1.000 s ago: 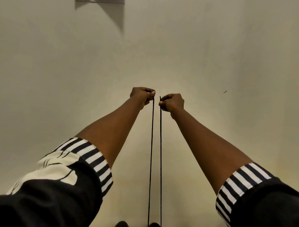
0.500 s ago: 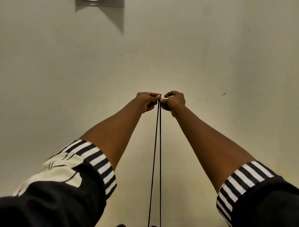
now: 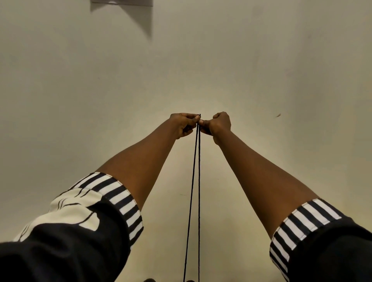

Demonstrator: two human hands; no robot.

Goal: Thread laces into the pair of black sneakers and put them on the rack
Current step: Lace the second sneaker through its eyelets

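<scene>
A thin black lace (image 3: 196, 191) runs as two taut strands from the bottom edge of the view up to my raised hands. My left hand (image 3: 184, 123) pinches the left strand's tip, and my right hand (image 3: 218, 124) pinches the right strand's tip. The two hands touch at the fingertips, with the lace ends held side by side. Small dark shapes at the bottom edge (image 3: 150, 280) may be part of a sneaker; the rest of the sneakers is out of view.
A plain beige wall (image 3: 261, 60) fills the view behind my arms. A grey fixture (image 3: 120, 2) juts from the wall at the top left and casts a shadow. My striped sleeve cuffs frame the lower corners.
My hands came together from a small gap until their fingertips meet, bringing the two lace ends side by side. The strands now run closer to each other.
</scene>
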